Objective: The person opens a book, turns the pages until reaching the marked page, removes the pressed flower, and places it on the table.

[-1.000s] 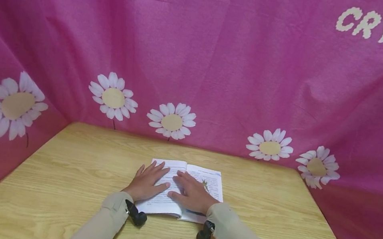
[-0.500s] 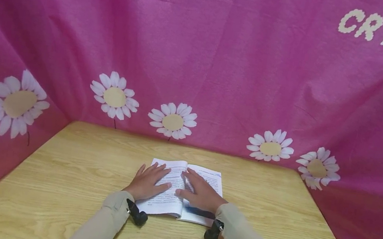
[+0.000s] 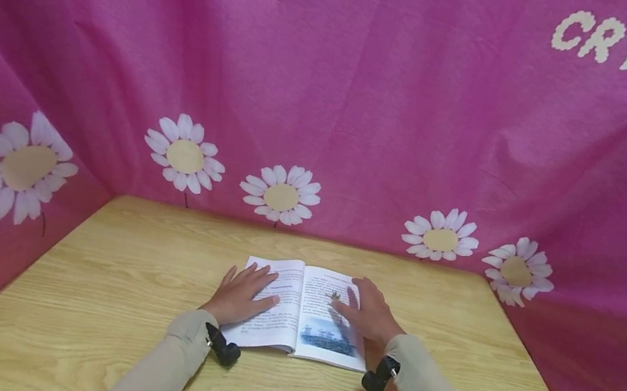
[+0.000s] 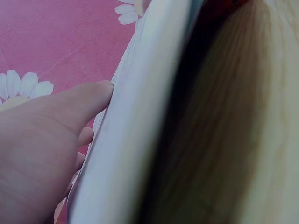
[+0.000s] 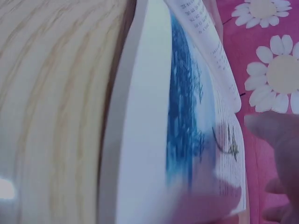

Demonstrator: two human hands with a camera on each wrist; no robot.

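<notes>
An open book (image 3: 283, 333) with printed pages lies on the wooden table. My left hand (image 3: 243, 298) rests on its left page with fingers spread, and the left wrist view has the thumb against the page (image 4: 128, 121). Over the outer part of the right page is my right hand (image 3: 375, 313), fingers extended and holding nothing visible. Near its thumb, a small green leafy sprig (image 3: 334, 296) lies on the printed text; its thin curved stem shows in the right wrist view. Below the text is a blue picture (image 3: 325, 336) of a landscape.
Bare wooden tabletop (image 3: 127, 303) surrounds the book on all sides. A pink cloth (image 3: 358, 129) printed with white daisies hangs behind and along both sides of the table.
My right hand has slid right from near the spine across the right page to its outer edge, uncovering the sprig and the blue picture. The left hand stays in place.
</notes>
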